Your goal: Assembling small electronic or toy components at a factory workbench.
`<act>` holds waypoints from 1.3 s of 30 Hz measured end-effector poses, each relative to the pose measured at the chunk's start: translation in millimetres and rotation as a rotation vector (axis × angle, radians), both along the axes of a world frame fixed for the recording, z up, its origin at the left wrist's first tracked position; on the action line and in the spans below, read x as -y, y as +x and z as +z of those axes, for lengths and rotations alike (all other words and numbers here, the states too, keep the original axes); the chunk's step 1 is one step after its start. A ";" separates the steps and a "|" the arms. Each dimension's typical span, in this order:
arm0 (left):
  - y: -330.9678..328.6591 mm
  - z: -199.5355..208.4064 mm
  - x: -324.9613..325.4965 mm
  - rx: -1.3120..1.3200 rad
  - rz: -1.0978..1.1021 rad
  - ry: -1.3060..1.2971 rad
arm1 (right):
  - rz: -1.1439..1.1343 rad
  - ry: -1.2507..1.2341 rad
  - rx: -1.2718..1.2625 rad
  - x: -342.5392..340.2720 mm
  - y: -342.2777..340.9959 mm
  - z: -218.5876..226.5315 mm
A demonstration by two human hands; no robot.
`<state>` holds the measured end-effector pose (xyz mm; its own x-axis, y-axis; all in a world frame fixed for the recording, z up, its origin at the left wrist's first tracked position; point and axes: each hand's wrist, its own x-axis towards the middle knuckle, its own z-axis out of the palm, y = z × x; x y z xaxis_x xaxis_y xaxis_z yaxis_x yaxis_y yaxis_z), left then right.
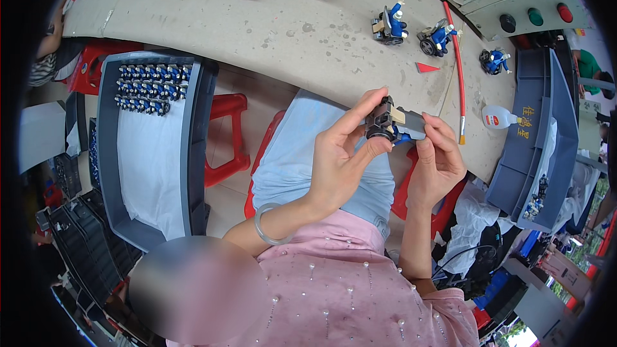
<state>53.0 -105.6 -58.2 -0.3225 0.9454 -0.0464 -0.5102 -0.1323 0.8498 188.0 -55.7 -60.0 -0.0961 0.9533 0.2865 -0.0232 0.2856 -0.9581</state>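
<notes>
Fingers [360, 109] pinch toy [411, 127] near table edge [283, 76]; gap before brush [460, 90].

Bright, even light covers my tabletop [212, 26], with faint, soft shadows. My left grip [342, 154] and right grip [438, 166] look fairly sharp. Fisheye distortion bows the tabletop's front edge, and black swallows the corners. 1 round patch [198, 290] at lower left is blurred out; the far lower right glares white.
</notes>
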 end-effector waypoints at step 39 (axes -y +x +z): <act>-4.2 7.7 -2.6 -0.540 0.209 0.148 | 0.226 -0.440 -0.356 4.0 -5.7 -19.9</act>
<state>48.8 -103.0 -50.4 -0.4440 0.8431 0.3034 0.0386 -0.3203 0.9465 182.2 -59.7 -79.9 -0.2807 0.9566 -0.0784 -0.3779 -0.1853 -0.9071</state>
